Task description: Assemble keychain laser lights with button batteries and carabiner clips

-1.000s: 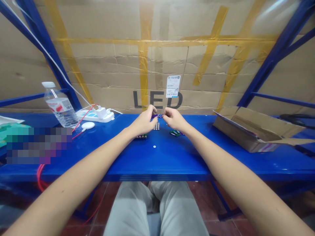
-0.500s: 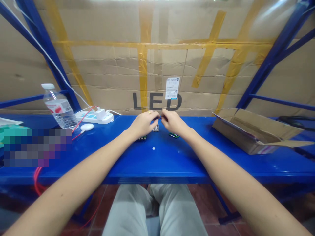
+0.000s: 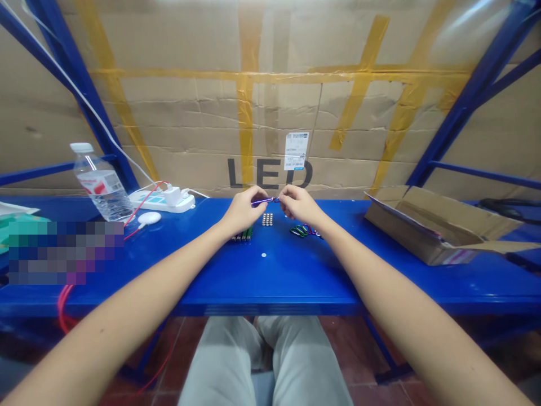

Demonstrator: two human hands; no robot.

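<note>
Your left hand (image 3: 245, 206) is pinching a thin purple piece (image 3: 262, 201) between thumb and fingers, nearly closed; the piece is sitting above the far middle of the tabletop (image 3: 270, 282). Your right hand (image 3: 299, 203) is curling its fingertips together at the piece's right end — can't tell whether they're actually gripping it. Both hands are relying on fingertips alone, so a slip or uneven pull could be sending the piece down onto the metal bits (image 3: 267, 219), which are standing grouped just below, and scattering them. Your left wrist is hanging close over the green strips (image 3: 243, 234), so a dipping forearm could be knocking them askew. The coloured loops (image 3: 301, 230) are lying beside your right wrist — a sideways brush could be snagging them. Your fingers are also partly hiding the join, so misalignment could be going unnoticed.
</note>
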